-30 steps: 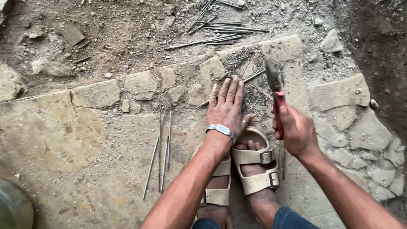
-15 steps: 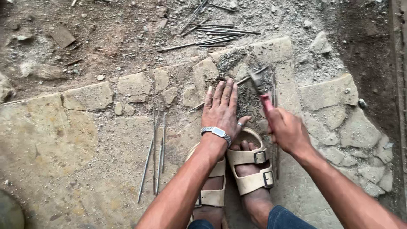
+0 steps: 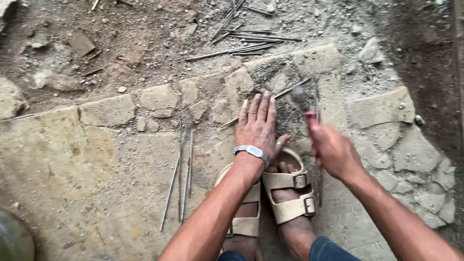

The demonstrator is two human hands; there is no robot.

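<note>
My left hand [image 3: 260, 124] lies flat, fingers together, on a grey chipped patch of the stone slab [image 3: 285, 82], a metal watch on its wrist. My right hand [image 3: 333, 151] grips the red handle of a small hammer [image 3: 302, 100], whose blurred metal head hangs just right of my left fingers, low over the stone. A thin metal rod [image 3: 292, 88] lies across the chipped patch beyond my fingertips. Both my feet in beige sandals [image 3: 290, 193] stand just below my hands.
Several thin metal rods [image 3: 181, 176] lie on the flat slab to the left, and more rods [image 3: 251, 41] sit in the dirt beyond. Broken stone pieces [image 3: 157, 96] line the slab's cracked edge. Loose rubble [image 3: 415, 159] lies at right.
The hammer has come down from a raised position toward the stone beside my left fingers. My left hand stays pressed flat on the slab.
</note>
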